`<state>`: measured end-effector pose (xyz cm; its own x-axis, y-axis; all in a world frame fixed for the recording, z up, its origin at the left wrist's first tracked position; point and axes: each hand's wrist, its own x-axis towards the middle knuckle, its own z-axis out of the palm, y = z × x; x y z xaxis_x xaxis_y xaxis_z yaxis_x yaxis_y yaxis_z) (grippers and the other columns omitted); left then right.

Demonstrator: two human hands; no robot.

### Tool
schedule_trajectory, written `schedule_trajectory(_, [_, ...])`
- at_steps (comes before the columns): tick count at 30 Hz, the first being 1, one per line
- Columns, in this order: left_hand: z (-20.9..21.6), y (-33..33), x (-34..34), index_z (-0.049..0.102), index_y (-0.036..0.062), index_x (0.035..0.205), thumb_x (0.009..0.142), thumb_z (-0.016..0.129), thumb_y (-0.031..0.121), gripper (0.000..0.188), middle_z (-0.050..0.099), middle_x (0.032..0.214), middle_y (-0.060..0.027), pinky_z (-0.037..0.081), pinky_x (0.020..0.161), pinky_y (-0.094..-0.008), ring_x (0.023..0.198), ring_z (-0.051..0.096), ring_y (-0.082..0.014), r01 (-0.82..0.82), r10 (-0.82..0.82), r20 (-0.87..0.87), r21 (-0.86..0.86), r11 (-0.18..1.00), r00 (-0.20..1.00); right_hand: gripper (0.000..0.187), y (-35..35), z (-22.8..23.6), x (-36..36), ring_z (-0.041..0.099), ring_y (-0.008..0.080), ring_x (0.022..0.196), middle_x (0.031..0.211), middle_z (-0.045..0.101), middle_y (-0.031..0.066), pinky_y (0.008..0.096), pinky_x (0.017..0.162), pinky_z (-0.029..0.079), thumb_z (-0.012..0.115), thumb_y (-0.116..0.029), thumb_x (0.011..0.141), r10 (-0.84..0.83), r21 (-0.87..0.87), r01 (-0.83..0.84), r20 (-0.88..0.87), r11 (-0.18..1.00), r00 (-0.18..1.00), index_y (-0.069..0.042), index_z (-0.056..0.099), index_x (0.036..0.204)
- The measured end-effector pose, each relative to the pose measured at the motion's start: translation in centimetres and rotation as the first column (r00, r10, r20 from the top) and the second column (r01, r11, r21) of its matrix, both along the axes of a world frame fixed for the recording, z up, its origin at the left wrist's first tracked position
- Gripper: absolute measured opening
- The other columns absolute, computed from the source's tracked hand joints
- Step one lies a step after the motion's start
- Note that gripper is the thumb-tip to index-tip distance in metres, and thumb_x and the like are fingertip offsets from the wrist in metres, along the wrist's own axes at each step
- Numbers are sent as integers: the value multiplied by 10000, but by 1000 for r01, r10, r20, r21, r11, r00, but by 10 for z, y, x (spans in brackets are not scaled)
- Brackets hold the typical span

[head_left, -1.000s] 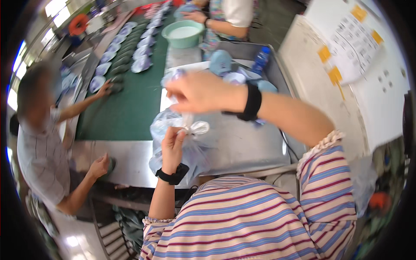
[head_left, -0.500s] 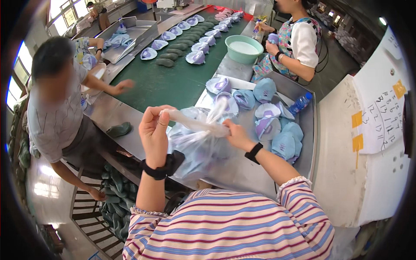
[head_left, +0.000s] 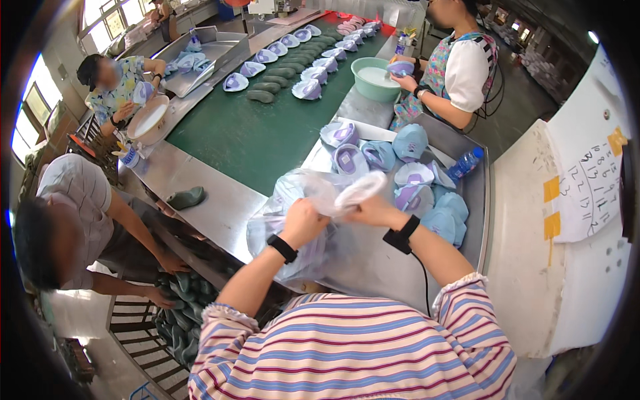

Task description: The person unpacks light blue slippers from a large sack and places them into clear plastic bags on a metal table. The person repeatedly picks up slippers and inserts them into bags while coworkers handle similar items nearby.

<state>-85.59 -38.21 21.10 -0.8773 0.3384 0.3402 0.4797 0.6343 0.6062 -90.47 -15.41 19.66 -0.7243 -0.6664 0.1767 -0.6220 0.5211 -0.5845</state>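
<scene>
My left hand (head_left: 305, 223) is closed on the gathered top of a clear plastic bag (head_left: 290, 248). My right hand (head_left: 375, 212) grips a bunched, whitish end of the same bag, blurred by motion. The hands are close together above the metal tray, and the right fingers are partly covered by the plastic. Through the film, pale blue and purple shapes show, like the shoe uppers nearby. Just beyond my right hand lie loose blue and purple shoe uppers (head_left: 413, 175) in the metal tray.
A blue-capped bottle (head_left: 465, 164) lies by the tray's right wall. Ahead, a green belt (head_left: 227, 133) carries rows of uppers and dark foot-shaped pieces. A co-worker (head_left: 87, 220) bends over a crate at left; another person (head_left: 453, 80) stands by a green basin (head_left: 375, 80).
My left hand has come down and right, nearer my right hand, and the stretched bag end is now bunched. The left co-worker has bent down, both hands now at the crate.
</scene>
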Motion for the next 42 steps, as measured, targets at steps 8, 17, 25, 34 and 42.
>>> schedule_trajectory(8, [-13,-166,19,575,50,880,750,561,74,133,609,724,-206,462,610,-463,697,593,-416,-641,636,104,18,767,765,208,134,3,-28,633,197,509,562,567,100,322,476,470,629,-101,795,-667,-125,790,466,600,581,-29,473,677])
schedule_trajectory(17, [27,-13,18,572,78,1079,675,665,97,415,534,1196,-131,370,978,-462,1183,465,-322,62,-106,-223,-199,978,969,344,-38,52,20,544,343,979,1033,558,169,420,874,451,590,-39,736,-120,-265,-41,-562,963,819,-52,555,1077])
schedule_trajectory(25, [27,-34,-4,596,90,837,752,601,117,90,589,750,-92,459,731,-390,790,589,-291,46,-144,-292,-318,947,946,285,-8,2,21,597,322,930,997,621,142,399,819,484,622,-249,825,-69,147,146,-432,978,899,-79,622,1053])
schedule_trajectory(34, [72,-70,71,566,54,833,813,604,200,152,619,779,-155,503,632,-438,767,633,-318,291,-72,347,-637,714,935,883,132,75,-45,394,435,1274,1412,346,286,407,1066,342,751,-296,696,-415,120,447,-221,887,883,-49,307,1418])
schedule_trajectory(42, [5,-106,101,669,150,971,756,684,351,295,504,1243,-146,431,895,-506,1186,454,-353,237,-155,193,-540,808,969,659,76,46,-1,551,322,1103,1253,535,150,394,899,440,714,-206,703,-312,443,426,-309,788,898,-97,469,1305])
